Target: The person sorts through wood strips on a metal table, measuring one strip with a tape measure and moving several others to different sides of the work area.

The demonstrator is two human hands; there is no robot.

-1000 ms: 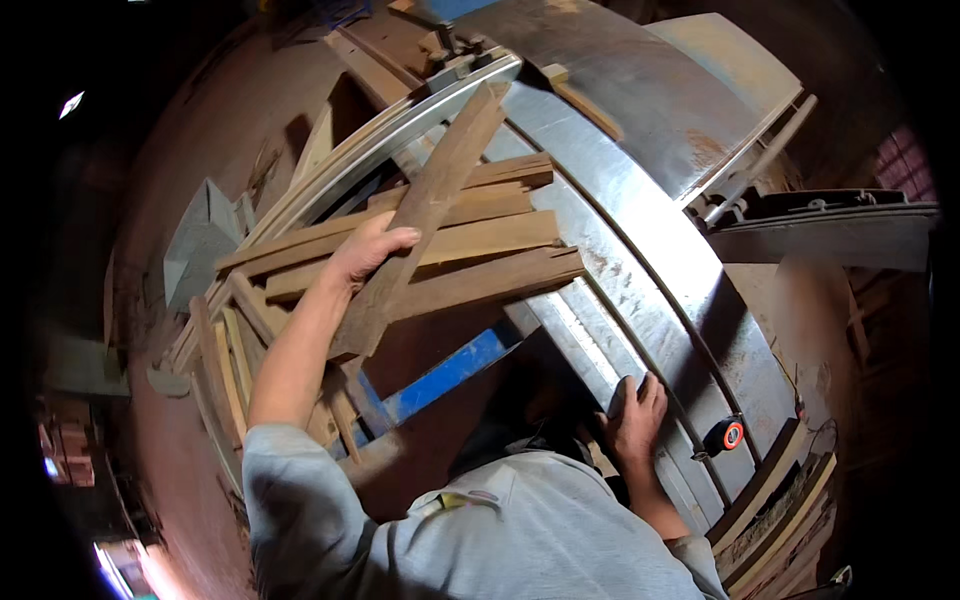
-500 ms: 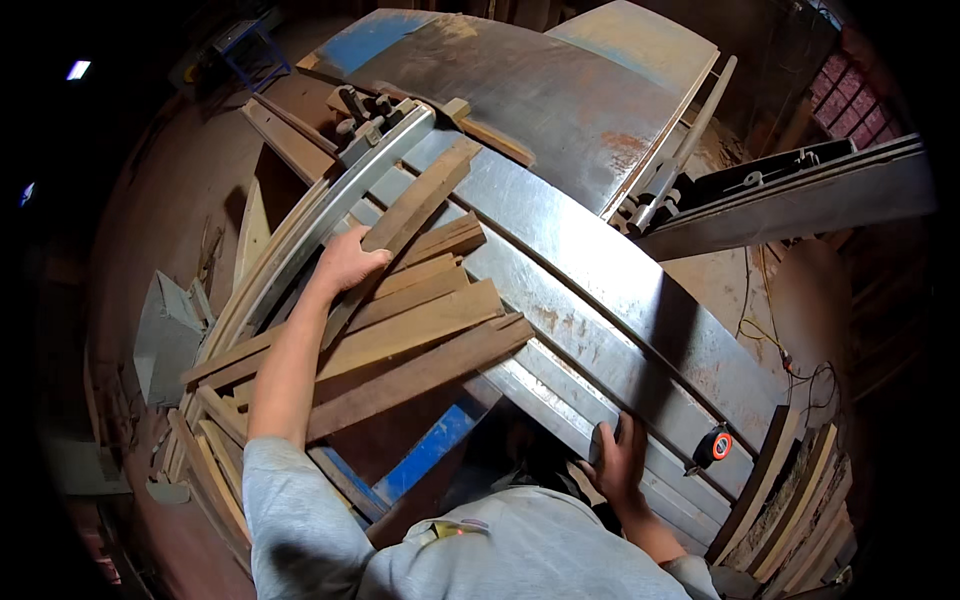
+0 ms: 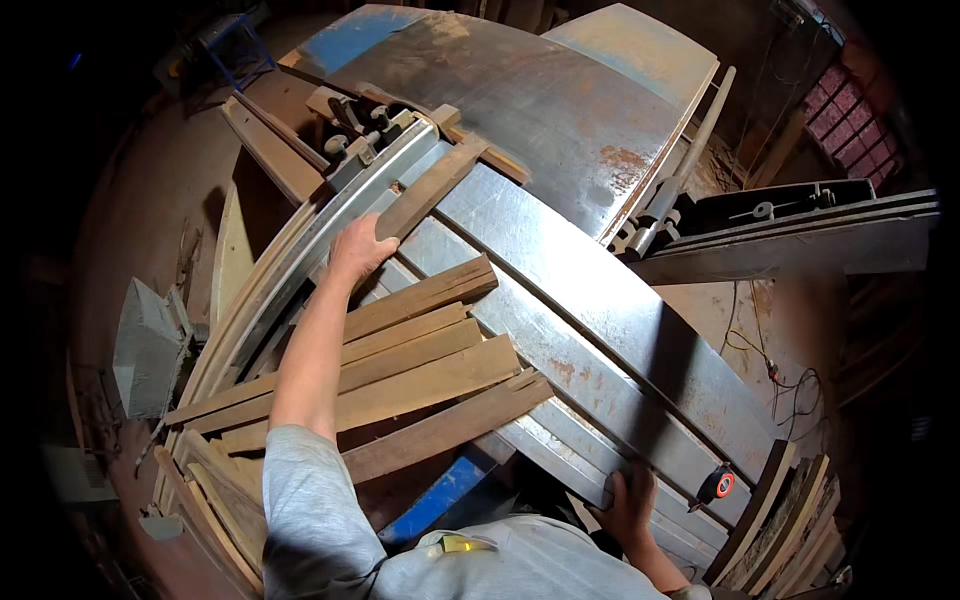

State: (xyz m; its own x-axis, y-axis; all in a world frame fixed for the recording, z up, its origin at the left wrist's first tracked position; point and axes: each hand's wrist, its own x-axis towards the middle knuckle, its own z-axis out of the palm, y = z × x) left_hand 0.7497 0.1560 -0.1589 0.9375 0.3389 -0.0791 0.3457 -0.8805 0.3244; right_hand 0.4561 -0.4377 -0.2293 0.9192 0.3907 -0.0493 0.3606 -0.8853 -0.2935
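Note:
My left hand [image 3: 360,250] is closed round a brown wooden board [image 3: 435,190] that lies on the far left of the metal machine table [image 3: 560,270], near the metal fence. The board's near end is hidden by my hand and forearm. Just right of that forearm, several loose wooden boards [image 3: 430,380] lie side by side at a slant, their right ends over the table's near part. My right hand [image 3: 630,508] rests on the table's near edge with the thumb apart from the fingers and nothing visible in it.
An orange-and-black tape measure [image 3: 717,484] sits on the table's right part. Stacked boards [image 3: 775,520] stand at the lower right. The metal fence [image 3: 345,210] runs along the left side. Beyond lies a large dark panel [image 3: 500,110]. Cables [image 3: 800,390] hang on the right.
My left hand has swung the board's near end leftward, off the loose boards and closer in line with the fence. My right hand stays at the table edge. The view has shifted slightly.

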